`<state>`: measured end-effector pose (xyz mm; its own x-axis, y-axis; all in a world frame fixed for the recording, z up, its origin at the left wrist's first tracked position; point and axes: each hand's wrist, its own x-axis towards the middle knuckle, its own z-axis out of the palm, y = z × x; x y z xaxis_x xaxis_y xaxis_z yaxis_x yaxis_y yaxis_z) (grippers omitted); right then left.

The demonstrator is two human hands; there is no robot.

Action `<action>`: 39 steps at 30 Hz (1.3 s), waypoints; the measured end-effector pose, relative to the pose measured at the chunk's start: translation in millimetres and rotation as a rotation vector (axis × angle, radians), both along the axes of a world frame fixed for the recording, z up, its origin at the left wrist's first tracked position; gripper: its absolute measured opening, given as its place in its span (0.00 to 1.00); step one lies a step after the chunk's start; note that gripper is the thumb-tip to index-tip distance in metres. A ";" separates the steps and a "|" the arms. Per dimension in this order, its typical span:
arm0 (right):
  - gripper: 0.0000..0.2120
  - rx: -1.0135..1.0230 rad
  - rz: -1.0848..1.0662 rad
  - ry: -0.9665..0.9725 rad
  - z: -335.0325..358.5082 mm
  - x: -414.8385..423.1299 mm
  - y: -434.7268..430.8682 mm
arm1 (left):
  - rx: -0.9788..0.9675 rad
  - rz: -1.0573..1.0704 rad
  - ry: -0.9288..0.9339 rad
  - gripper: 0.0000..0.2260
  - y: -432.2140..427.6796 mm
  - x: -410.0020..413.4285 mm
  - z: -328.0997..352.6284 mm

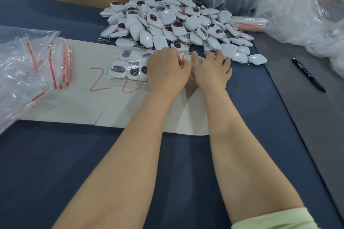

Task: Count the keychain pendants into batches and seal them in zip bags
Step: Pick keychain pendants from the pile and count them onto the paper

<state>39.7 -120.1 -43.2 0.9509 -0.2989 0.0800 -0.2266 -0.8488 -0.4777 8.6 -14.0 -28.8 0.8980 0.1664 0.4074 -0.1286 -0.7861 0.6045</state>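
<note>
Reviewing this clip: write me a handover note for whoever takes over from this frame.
Left hand: pinching the red zip edge of the filled zip bag, which lies on the cardboard sheet marked 20.
Right hand: open, fingers spread at the near edge of the pendant pile, thumb by the bag mouth.
Empty zip bags lie to the left, pen to the right.
Done: one batch bagged; whether its zip is fully closed is hidden.
Left to do: finish the seal, then count the pile into more bags.
</note>
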 end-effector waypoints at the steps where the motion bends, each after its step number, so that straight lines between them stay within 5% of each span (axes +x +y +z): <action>1: 0.28 -0.007 0.009 0.026 0.4 0.2 -0.1 | -0.001 0.000 0.001 0.10 -0.1 0.0 -0.2; 7: 0.28 -0.056 0.005 0.121 2.9 0.8 1.8 | 0.000 -0.004 0.001 0.10 0.0 0.2 -0.3; 14: 0.27 0.129 -0.084 -0.155 5.1 -3.6 2.4 | 0.001 -0.008 0.004 0.10 -0.3 -0.5 0.2; 20: 0.22 0.628 -0.037 -0.504 16.2 -7.9 4.3 | 0.025 -0.004 -0.001 0.10 -0.4 0.0 -0.4; 27: 0.06 1.080 -0.040 -0.435 19.7 -8.2 2.6 | 0.025 -0.003 -0.003 0.10 -0.2 0.4 -0.3; 32: 0.03 1.702 0.054 -0.373 24.1 -4.3 1.4 | 0.031 -0.004 -0.001 0.11 -0.5 0.8 -1.3; 39: 0.05 1.688 0.005 -0.253 20.3 -2.7 8.9 | 0.043 0.004 -0.011 0.12 -0.3 1.6 -0.9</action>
